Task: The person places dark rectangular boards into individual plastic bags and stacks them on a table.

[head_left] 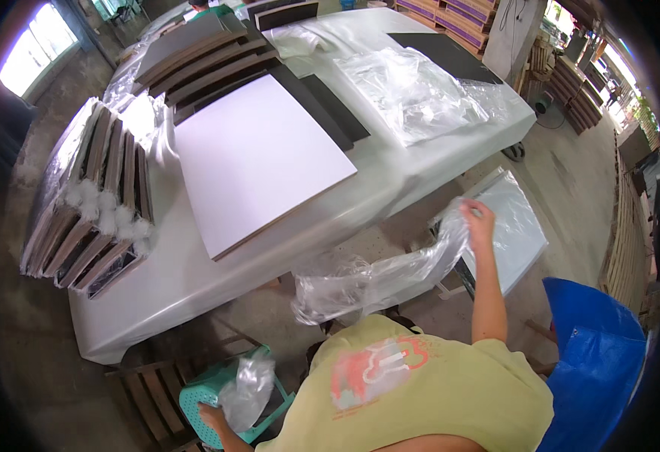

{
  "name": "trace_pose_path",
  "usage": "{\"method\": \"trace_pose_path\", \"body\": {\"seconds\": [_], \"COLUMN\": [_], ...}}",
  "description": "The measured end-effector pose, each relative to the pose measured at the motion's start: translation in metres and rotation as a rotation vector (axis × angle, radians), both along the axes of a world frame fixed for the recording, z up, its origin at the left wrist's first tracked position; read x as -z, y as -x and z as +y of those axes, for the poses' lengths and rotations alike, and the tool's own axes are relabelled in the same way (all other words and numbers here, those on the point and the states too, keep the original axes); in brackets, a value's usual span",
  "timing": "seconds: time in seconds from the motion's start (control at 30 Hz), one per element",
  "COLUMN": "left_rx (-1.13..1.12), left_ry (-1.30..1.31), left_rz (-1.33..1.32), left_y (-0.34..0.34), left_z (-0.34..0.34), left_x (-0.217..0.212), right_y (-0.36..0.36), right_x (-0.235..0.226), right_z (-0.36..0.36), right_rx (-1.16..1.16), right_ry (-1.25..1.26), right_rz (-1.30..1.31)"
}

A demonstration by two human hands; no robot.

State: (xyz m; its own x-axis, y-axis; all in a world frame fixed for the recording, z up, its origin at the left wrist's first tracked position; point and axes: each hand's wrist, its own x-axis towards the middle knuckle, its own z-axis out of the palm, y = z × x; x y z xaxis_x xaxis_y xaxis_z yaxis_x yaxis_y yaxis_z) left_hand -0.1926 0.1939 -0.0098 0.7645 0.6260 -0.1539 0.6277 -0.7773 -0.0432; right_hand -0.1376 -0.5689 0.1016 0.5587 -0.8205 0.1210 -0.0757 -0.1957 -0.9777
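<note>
To the right, my right hand [479, 218] is closed on a clear plastic film [413, 275], which hangs from it and trails left along the table's front edge. Beneath that hand lies a flat, pale panel wrapped in plastic [514, 226]. Down at the lower left, my left hand [213, 416] is by the seat of a teal stool [202, 395]. A crumpled piece of clear plastic [248, 392] lies beside this hand on the stool; how its fingers are set does not show clearly. On the table, a white panel [266, 166] rests in front of me.
The large table [390, 177] has a pale plastic cover. Dark panels [209, 60] are stacked behind the white one, and wrapped panels [92, 211] stand at the left. Loose clear film [413, 90] lies farther back. A blue tarp [593, 361] is at my right.
</note>
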Motion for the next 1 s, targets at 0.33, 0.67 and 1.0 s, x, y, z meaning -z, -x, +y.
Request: {"method": "trace_pose_path", "body": {"seconds": [0.33, 0.67, 1.0], "left_rx": [0.551, 0.556, 0.757], "left_ry": [1.386, 1.865, 1.776], "left_rz": [-0.581, -0.563, -0.166], "left_y": [-0.161, -0.161, -0.162], "left_z": [-0.345, -0.408, -0.398], "left_x": [-0.152, -0.163, -0.169], "right_y": [-0.083, -0.092, -0.078], "right_x": [-0.062, -0.062, -0.072], "right_z": [0.179, 0.201, 0.161], "right_rx": [-0.866, -0.800, -1.330], "right_ry": [0.050, 0.644, -1.246], "right_rz": [0.146, -0.162, -0.177]}}
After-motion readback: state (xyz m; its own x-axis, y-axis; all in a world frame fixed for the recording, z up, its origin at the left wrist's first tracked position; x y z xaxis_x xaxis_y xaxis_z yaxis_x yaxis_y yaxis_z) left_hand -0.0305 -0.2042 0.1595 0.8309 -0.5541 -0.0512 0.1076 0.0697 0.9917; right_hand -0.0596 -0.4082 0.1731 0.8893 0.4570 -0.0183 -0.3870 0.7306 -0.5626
